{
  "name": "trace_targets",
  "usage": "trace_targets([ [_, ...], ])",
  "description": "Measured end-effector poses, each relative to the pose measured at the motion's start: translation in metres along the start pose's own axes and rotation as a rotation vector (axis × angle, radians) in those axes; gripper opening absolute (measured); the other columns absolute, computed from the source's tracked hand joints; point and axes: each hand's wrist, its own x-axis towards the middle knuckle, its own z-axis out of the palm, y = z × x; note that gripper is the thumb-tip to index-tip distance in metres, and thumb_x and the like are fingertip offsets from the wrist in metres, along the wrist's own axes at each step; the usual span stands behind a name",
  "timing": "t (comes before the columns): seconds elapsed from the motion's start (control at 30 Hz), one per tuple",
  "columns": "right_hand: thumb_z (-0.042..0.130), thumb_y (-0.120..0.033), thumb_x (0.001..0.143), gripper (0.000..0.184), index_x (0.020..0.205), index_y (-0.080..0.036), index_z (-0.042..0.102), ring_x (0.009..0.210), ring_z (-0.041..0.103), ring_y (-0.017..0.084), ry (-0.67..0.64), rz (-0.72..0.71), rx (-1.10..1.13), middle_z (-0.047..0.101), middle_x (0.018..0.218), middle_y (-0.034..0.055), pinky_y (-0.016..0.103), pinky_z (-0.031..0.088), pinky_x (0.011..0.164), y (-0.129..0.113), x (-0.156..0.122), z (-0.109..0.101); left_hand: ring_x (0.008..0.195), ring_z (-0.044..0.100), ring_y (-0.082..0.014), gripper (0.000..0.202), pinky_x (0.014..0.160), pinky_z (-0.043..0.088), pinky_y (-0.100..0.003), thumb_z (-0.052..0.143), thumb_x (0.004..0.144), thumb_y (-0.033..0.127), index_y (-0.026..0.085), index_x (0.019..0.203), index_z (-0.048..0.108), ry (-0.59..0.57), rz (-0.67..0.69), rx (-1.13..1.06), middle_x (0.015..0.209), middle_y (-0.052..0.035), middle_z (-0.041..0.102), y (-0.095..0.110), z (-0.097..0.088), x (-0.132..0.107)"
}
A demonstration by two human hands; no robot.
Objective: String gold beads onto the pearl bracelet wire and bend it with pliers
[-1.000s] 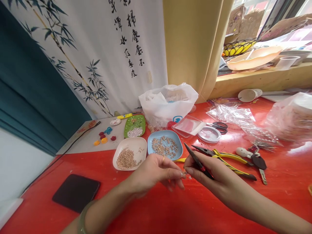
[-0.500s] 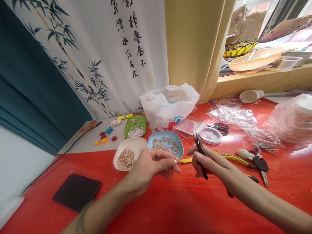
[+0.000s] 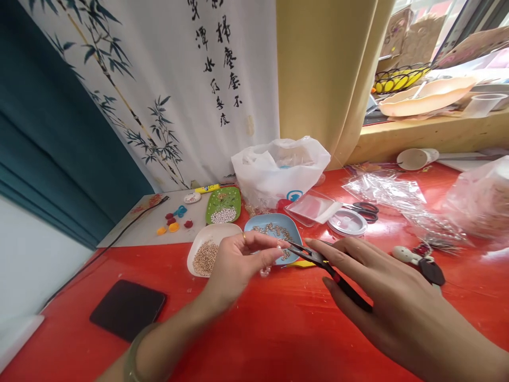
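Observation:
My left hand (image 3: 238, 262) hovers over the red table (image 3: 278, 334), fingertips pinched on a tiny piece with a pearl bead hanging below it (image 3: 265, 271). My right hand (image 3: 374, 289) grips black pliers (image 3: 326, 268), whose tips point left and meet the piece at my left fingertips. Just behind the hands sit a blue dish (image 3: 292, 229) of gold findings and a white dish (image 3: 222, 233) of small gold beads. A green dish (image 3: 224, 204) holding white pearls lies further back.
A black phone (image 3: 128, 309) lies at the front left. A white plastic bag (image 3: 278, 170), clear packets (image 3: 382, 188), a round thread spool (image 3: 348, 223), scissors (image 3: 363, 208) and a wooden ledge (image 3: 429, 132) with bowls fill the back and right. Yellow-handled pliers (image 3: 296, 263) lie behind my hands.
My right hand swung the pliers from pointing upward down to the left, bringing their tips to the piece in my left fingers. Both hands shifted slightly toward the dishes.

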Motion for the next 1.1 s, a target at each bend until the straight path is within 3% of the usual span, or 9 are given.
trace_targets([
  [0.1, 0.038, -0.016, 0.079, 0.034, 0.112, -0.014, 0.046, 0.077, 0.061, 0.026, 0.077, -0.033, -0.100, 0.062, 0.090, 0.0130, 0.035, 0.049, 0.056, 0.001, -0.002, 0.005, 0.080, 0.063, -0.0161, 0.006, 0.068, 0.050, -0.024, 0.069, 0.067, 0.022, 0.017, 0.070, 0.068, 0.037, 0.050, 0.054, 0.086, -0.0047, 0.071, 0.002, 0.000, -0.001],
  [0.23, 0.040, -0.015, 0.078, 0.023, 0.098, -0.016, 0.050, 0.077, 0.062, 0.025, 0.103, -0.059, -0.158, 0.064, 0.089, 0.0131, 0.034, 0.050, 0.056, 0.000, -0.006, 0.006, 0.088, 0.063, -0.0180, 0.002, 0.079, 0.049, -0.027, 0.069, 0.067, 0.017, 0.018, 0.069, 0.069, 0.096, 0.142, 0.157, 0.087, -0.0047, 0.071, 0.004, 0.002, -0.003],
  [0.43, 0.040, -0.014, 0.079, 0.022, 0.097, -0.014, 0.053, 0.070, 0.063, 0.024, 0.129, -0.084, -0.202, 0.065, 0.086, 0.0145, 0.034, 0.050, 0.052, -0.001, -0.005, 0.006, 0.087, 0.064, -0.0199, 0.004, 0.082, 0.050, -0.031, 0.068, 0.068, 0.020, 0.021, 0.071, 0.071, 0.144, 0.308, 0.347, 0.088, -0.0042, 0.071, 0.000, 0.004, -0.007],
  [0.6, 0.040, -0.013, 0.079, 0.023, 0.093, -0.012, 0.058, 0.068, 0.063, 0.023, 0.137, -0.093, -0.199, 0.066, 0.082, 0.0141, 0.034, 0.051, 0.052, -0.002, -0.003, 0.007, 0.085, 0.066, -0.0211, 0.006, 0.078, 0.053, -0.032, 0.068, 0.068, 0.017, 0.020, 0.072, 0.071, 0.167, 0.414, 0.438, 0.088, -0.0054, 0.072, -0.003, 0.004, -0.008],
  [0.83, 0.039, -0.013, 0.080, 0.023, 0.088, -0.012, 0.061, 0.063, 0.063, 0.022, 0.197, -0.113, -0.185, 0.066, 0.077, 0.0123, 0.031, 0.050, 0.048, -0.002, -0.002, 0.007, 0.080, 0.067, -0.0188, 0.009, 0.074, 0.056, -0.030, 0.064, 0.069, 0.009, 0.016, 0.074, 0.069, 0.179, 0.692, 0.599, 0.085, -0.0082, 0.072, -0.007, 0.003, -0.006],
  [1.1, 0.040, -0.012, 0.078, 0.025, 0.085, -0.013, 0.063, 0.064, 0.064, 0.022, 0.142, -0.052, -0.074, 0.067, 0.077, 0.0121, 0.032, 0.051, 0.050, -0.002, -0.003, 0.009, 0.080, 0.067, -0.0185, 0.009, 0.074, 0.056, -0.030, 0.064, 0.070, 0.009, 0.015, 0.075, 0.068, 0.165, 0.733, 0.654, 0.085, -0.0085, 0.072, -0.007, 0.002, -0.007],
])
